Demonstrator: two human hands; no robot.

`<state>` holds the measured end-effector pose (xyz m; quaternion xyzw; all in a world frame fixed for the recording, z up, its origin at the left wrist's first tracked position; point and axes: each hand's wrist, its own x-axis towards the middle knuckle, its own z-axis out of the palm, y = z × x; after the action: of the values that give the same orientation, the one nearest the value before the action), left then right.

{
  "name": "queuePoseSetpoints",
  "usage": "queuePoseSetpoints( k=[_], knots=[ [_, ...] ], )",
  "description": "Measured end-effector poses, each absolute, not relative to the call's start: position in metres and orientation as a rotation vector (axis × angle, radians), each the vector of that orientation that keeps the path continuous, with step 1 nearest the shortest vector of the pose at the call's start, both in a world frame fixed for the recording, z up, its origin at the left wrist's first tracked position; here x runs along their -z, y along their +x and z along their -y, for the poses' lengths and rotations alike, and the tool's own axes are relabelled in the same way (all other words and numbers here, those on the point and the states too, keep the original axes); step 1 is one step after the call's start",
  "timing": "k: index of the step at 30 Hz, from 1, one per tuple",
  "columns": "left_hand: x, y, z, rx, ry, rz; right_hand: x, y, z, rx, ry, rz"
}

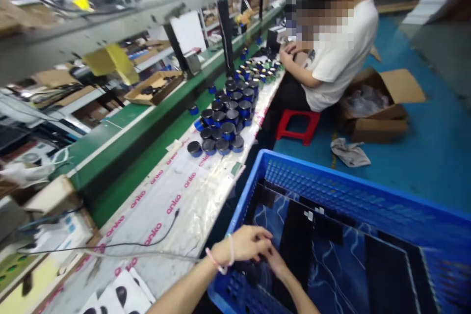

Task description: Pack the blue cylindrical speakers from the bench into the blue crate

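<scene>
2 hands over blue crate w/ stool beyond.

Bright, diffuse light; soft blur smears the edges.

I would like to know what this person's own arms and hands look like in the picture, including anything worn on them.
The left hand has no glove; at its wrist sit a pink-and-white band and a thinner pale band. The right hand shows no glove or band. No sleeve shows on either forearm.
</scene>
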<state>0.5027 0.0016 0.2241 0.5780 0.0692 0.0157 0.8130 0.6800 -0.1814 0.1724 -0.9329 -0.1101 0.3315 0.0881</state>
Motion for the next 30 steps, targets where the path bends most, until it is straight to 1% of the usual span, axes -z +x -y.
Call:
queuePoseSetpoints(
  k=[2,4,5,6,8,9,11,14,18,21,24,27,30],
  knots=[
    [-0.223,0.472,-0.063,-0.292,1.153,-0.276,-0.199,0.697,0.129,-0.615,-2.828,0.505],
    [-0.209,0.453,-0.128,-0.617,1.438,-0.636,-0.227,0.703,0.061,-0.171,-2.699,0.880],
    [-0.198,0.450,-0.158,-0.688,1.584,-0.817,-0.240,0.700,0.024,-0.004,-2.567,1.130],
    [-0.187,0.451,-0.185,-0.693,1.683,-0.978,-0.251,0.694,-0.013,0.092,-2.435,1.387],
    [-0.167,0.464,-0.226,-0.517,1.762,-1.192,-0.266,0.675,-0.081,0.183,-2.322,1.796],
    [-0.159,0.474,-0.240,-0.396,1.764,-1.228,-0.270,0.664,-0.110,0.192,-2.338,1.946],
    [-0.149,0.495,-0.256,-0.220,1.740,-1.220,-0.271,0.645,-0.155,0.142,-2.499,2.136],
    [-0.145,0.513,-0.263,-0.224,1.710,-1.210,-0.265,0.632,-0.189,0.065,-2.703,2.222],
    [-0.141,0.501,-0.261,-0.424,1.736,-1.178,-0.258,0.639,-0.198,0.108,-2.588,2.252],
    [-0.134,0.462,-0.246,-0.494,1.770,-1.130,-0.254,0.646,-0.198,0.177,-2.568,2.091],
    [-0.122,0.404,-0.209,-0.452,1.797,-1.108,-0.247,0.649,-0.202,0.311,-2.677,1.946],
    [-0.097,0.349,-0.158,-0.373,1.810,-1.132,-0.239,0.650,-0.208,0.471,-2.698,1.944],
    [-0.069,0.312,-0.119,-0.324,1.889,-1.187,-0.234,0.654,-0.213,0.570,-2.671,1.936]
  ],
)
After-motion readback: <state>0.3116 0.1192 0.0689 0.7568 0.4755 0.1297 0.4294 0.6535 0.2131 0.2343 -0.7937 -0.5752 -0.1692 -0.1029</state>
